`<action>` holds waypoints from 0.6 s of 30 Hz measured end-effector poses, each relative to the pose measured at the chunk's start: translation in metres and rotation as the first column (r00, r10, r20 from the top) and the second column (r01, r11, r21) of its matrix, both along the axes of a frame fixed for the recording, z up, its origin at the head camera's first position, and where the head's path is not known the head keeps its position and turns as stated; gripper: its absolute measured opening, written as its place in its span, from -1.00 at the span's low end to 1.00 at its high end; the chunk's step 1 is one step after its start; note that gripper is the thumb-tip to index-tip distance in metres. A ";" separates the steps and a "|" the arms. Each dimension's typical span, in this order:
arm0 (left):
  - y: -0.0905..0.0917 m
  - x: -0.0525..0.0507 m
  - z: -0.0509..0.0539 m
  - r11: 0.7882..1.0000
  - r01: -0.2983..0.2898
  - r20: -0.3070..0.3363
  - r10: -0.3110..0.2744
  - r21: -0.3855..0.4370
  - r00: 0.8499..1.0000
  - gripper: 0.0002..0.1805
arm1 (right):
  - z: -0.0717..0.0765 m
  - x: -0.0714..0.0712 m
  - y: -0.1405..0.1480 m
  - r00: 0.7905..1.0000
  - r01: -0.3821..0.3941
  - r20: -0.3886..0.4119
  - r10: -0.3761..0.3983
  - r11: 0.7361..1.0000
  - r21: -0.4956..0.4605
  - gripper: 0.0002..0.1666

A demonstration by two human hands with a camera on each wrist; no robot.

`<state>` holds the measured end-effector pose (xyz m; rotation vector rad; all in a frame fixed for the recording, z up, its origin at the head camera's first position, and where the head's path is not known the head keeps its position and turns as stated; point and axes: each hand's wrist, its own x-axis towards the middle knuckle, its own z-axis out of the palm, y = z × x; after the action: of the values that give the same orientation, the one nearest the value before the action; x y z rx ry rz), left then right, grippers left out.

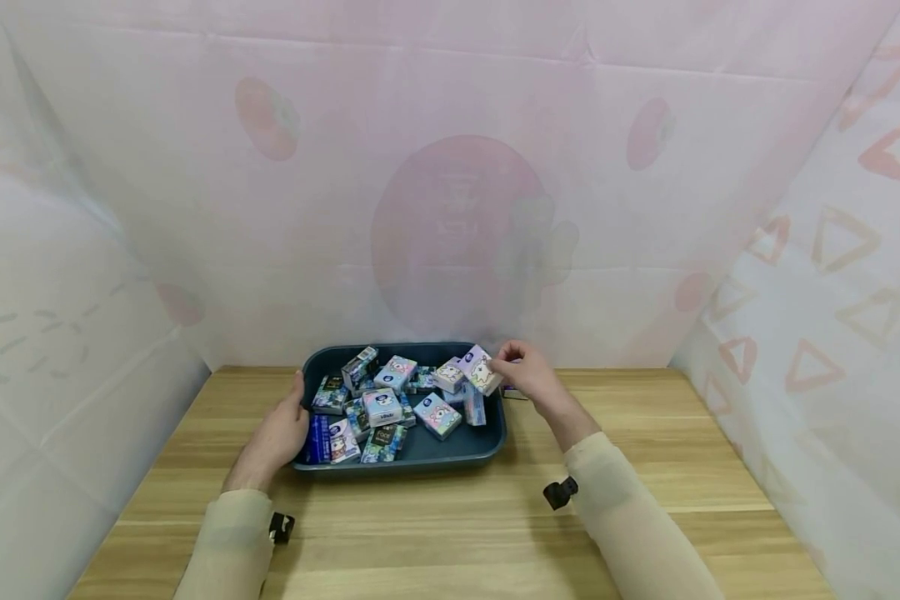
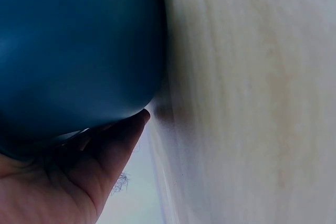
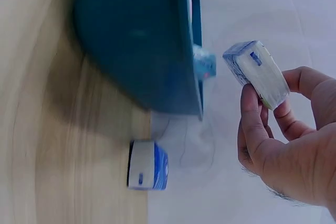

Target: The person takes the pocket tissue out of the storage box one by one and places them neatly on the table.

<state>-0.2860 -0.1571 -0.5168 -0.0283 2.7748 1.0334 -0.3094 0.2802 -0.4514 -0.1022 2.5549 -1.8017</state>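
Packs overlap uncountably in one tray; one pack past its right edge is part-hidden. Right hand pinches another pack; left hand, straight-fingered, touches left edge.

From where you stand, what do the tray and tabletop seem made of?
The tray is likely smooth, semi-gloss plastic: soft highlights, rounded corners. The tabletop shows pale, streaky grain and looks smooth, so wood or perhaps wood-look laminate.

Wood-grain table; pinkish backdrop behind, reddish prints; white right-hand sheet, triangle prints.
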 end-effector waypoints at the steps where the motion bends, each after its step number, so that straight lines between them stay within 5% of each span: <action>1: 0.000 0.000 0.000 1.000 0.000 0.000 0.000 0.000 1.000 -0.18 | -0.001 -0.001 0.003 1.000 0.012 0.007 -0.012 1.000 -0.006 -0.77; 18: 0.000 0.000 0.001 1.000 0.001 -0.001 -0.001 0.007 1.000 -0.18 | -0.020 -0.014 0.058 0.984 0.168 0.082 -0.161 0.982 -0.087 -0.80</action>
<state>-0.2860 -0.1576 -0.5162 -0.0251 2.7720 1.0429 -0.3234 0.3380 -0.4713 0.1774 2.4941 -1.9413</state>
